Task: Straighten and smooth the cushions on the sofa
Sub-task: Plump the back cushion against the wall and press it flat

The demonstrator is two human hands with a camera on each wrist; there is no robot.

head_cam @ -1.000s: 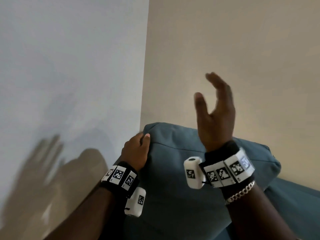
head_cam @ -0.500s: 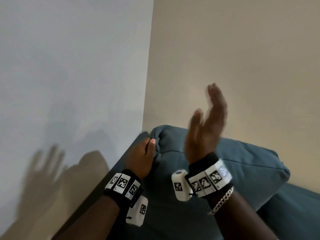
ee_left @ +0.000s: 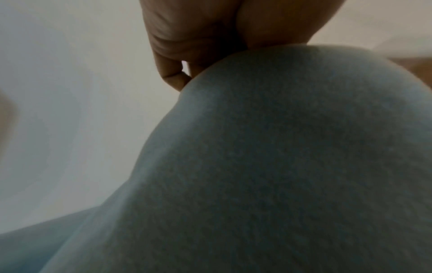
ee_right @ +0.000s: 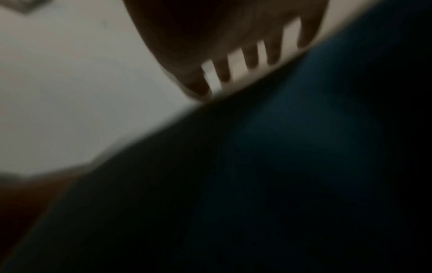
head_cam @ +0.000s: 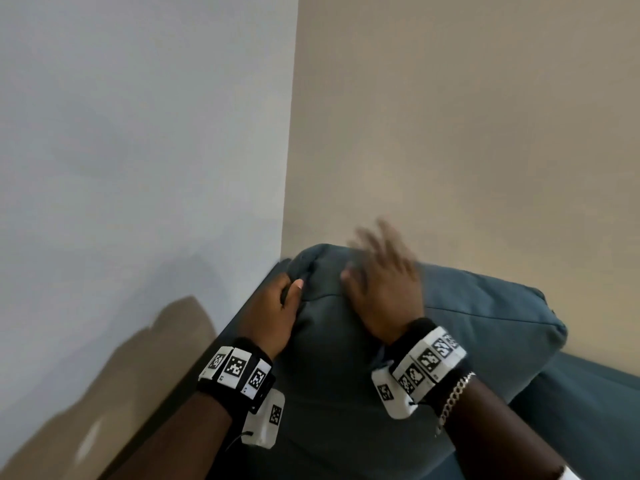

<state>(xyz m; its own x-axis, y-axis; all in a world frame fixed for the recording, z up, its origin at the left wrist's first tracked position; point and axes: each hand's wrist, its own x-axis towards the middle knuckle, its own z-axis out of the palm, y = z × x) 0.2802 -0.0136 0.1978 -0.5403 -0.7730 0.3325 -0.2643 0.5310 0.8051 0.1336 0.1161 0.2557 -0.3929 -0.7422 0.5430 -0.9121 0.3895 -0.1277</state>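
The left hand (head_cam: 273,313) pinches the top corner of the plump teal fabric cushion (head_cam: 485,327), propped in the sofa's corner by the walls. The right hand (head_cam: 384,292), raised a second ago, now lands flat with fingers spread on its top edge, a pat likely plumping it.

The cushion (head_cam: 363,382) stands on the sofa (head_cam: 588,410) in the far left corner, where the left wall (head_cam: 138,168) meets the far wall (head_cam: 467,133). The left hand (head_cam: 273,313) is at the cushion's upper left corner and the right hand (head_cam: 384,289) lies on its top edge, just right of the left. More of the sofa runs off to the right.
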